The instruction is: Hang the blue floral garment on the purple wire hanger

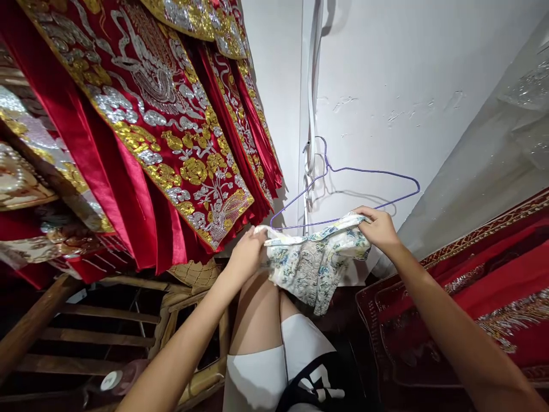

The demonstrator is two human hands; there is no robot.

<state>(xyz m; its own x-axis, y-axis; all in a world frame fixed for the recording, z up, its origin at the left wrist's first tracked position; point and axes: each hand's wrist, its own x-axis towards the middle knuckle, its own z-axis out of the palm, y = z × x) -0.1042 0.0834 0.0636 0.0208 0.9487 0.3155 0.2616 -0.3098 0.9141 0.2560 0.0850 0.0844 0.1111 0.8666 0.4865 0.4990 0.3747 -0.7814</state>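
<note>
A white garment with a blue and yellow floral print (306, 266) is stretched between my two hands by its upper edge. My left hand (251, 252) has its fingers closed on the left end of that edge. At the right end my right hand (377, 226) grips the same edge. Behind the cloth hangs a purple wire hanger (373, 171), its hook up by a white strap (311, 103) against the wall. The hanger's lower bar passes along the top of the garment; whether the cloth is fastened to it I cannot tell.
Red garments with gold and silver embroidery (193, 131) hang at the left. Below them stands a bamboo rack (94, 337) with a white-capped bottle (112, 380). More red embroidered cloth (506, 297) lies at the right. The white wall (386, 74) is close ahead.
</note>
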